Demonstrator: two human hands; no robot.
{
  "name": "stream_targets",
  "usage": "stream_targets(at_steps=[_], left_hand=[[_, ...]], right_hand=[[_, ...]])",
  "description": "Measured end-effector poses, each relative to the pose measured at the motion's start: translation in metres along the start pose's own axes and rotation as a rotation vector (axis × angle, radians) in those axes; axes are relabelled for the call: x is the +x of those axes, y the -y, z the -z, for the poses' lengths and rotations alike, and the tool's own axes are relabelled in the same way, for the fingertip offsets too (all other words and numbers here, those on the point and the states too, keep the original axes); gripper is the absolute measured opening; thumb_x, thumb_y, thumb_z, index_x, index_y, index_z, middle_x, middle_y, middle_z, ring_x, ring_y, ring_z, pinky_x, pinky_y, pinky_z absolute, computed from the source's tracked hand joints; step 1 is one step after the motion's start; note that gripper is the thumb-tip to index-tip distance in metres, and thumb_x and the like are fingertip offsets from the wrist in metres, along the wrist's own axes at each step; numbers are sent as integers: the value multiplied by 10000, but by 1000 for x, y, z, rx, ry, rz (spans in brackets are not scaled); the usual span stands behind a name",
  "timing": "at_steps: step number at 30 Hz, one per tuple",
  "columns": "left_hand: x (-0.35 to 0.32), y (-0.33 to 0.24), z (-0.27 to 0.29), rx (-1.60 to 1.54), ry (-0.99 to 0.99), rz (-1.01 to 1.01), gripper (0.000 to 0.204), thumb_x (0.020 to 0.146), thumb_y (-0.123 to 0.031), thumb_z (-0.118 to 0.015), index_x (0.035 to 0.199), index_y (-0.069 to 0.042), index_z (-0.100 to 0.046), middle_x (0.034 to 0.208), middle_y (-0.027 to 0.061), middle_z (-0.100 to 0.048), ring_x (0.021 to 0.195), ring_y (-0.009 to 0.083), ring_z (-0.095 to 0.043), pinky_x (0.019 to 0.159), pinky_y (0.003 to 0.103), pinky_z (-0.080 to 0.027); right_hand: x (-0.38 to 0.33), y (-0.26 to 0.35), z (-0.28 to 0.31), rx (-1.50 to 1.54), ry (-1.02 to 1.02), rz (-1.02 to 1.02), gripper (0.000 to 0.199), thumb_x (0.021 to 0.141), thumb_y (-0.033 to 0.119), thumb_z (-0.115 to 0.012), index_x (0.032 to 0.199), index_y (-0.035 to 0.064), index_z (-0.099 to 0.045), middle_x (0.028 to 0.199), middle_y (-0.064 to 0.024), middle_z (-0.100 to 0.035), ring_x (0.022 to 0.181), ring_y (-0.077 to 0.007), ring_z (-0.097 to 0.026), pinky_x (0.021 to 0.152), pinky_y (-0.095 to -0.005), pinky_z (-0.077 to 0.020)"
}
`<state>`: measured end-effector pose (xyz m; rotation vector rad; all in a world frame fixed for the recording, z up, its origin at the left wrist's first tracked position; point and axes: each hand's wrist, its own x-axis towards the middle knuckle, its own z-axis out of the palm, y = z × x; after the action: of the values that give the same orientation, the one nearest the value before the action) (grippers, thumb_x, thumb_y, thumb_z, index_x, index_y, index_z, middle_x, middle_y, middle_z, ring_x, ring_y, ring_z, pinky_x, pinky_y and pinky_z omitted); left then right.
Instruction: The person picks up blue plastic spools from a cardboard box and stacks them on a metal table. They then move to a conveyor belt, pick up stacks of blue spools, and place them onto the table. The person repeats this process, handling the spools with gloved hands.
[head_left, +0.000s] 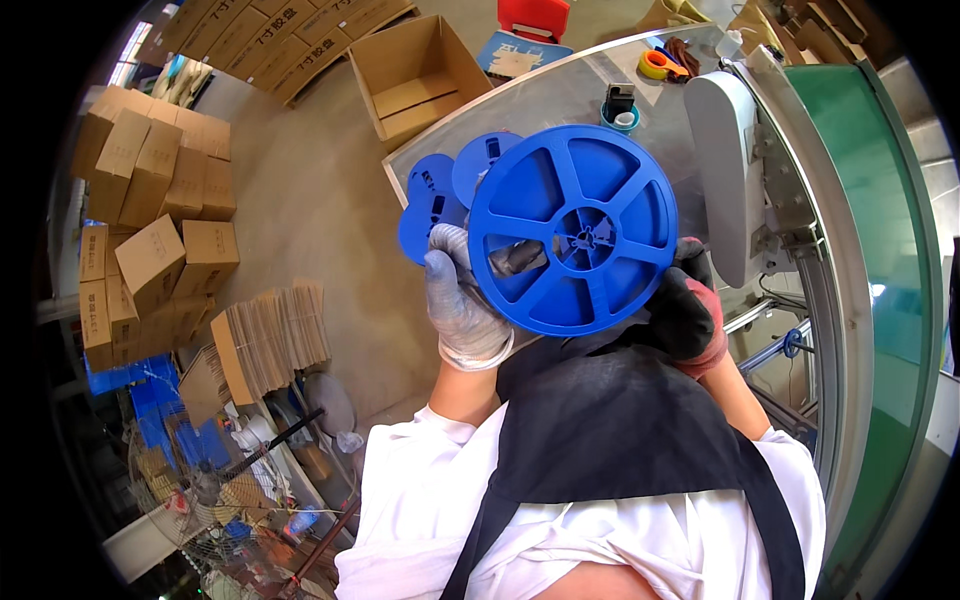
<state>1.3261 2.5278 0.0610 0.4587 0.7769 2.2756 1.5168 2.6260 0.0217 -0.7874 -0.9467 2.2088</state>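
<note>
A large blue plastic reel (585,238) with spokes and a round hub is held up in front of my black apron, its flat side facing up. My left hand (462,308), in a pale grey glove, is closed on its left rim, with some fingers under the reel and visible through a gap between spokes. Around the right rim my right hand (694,312), in a black and red glove, is closed too; its fingertips are partly hidden. Just beyond my left hand, smaller blue discs (430,225) lie at the near left edge of the metal table (545,105).
An open cardboard box (412,85) stands beyond the table's left corner. On the table are a turquoise cup (621,122) and an orange tape roll (658,66). A grey machine housing (722,170) and green panel (850,230) border the right. Stacked cartons (150,280) fill the left.
</note>
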Motion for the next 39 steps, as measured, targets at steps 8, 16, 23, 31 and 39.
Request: stream_targets(at_steps=[8, 16, 23, 31, 39], left_hand=[[1, 5, 11, -5, -130, 9, 388, 918, -469, -508, 746, -128, -443, 710, 6, -544, 695, 129, -537, 658, 281, -465], [2, 7, 11, -67, -75, 57, 384, 925, -485, -476, 752, -143, -466, 702, 24, -543, 702, 165, -521, 690, 336, -454], [2, 10, 21, -39, -82, 57, 376, 929, -474, -468, 763, -139, -507, 708, 35, -534, 704, 170, -498, 689, 344, -438], [0, 15, 16, -34, -320, 105, 387, 954, -439, -405, 834, -107, -562, 797, 78, -610, 749, 189, -558, 708, 335, -481], [-5, 19, 25, 28, -274, 67, 405, 937, -460, -440, 823, -93, -571, 757, 63, -587, 703, 167, -540, 666, 314, -468]], right_hand=[[-1, 1, 6, -307, 112, 164, 134, 935, 87, -455, 980, 2, -549, 1063, -76, -472, 911, -145, -486, 757, -275, -417], [-3, 3, 8, -367, 220, 250, 171, 928, 110, -463, 1021, -18, -527, 1082, -99, -481, 960, -181, -505, 818, -298, -422], [-2, -4, 7, 234, 221, 54, 297, 925, 120, -470, 1202, 34, -408, 1093, -103, -550, 982, -186, -563, 887, -349, -441], [-9, 2, 3, 212, 309, 84, 398, 926, 185, -504, 1272, 33, -379, 1267, -175, -498, 1132, -281, -538, 962, -416, -416], [-13, 3, 3, 290, 327, 96, 482, 928, 258, -523, 1338, 76, -344, 1334, -167, -454, 1164, -280, -518, 977, -434, -396]])
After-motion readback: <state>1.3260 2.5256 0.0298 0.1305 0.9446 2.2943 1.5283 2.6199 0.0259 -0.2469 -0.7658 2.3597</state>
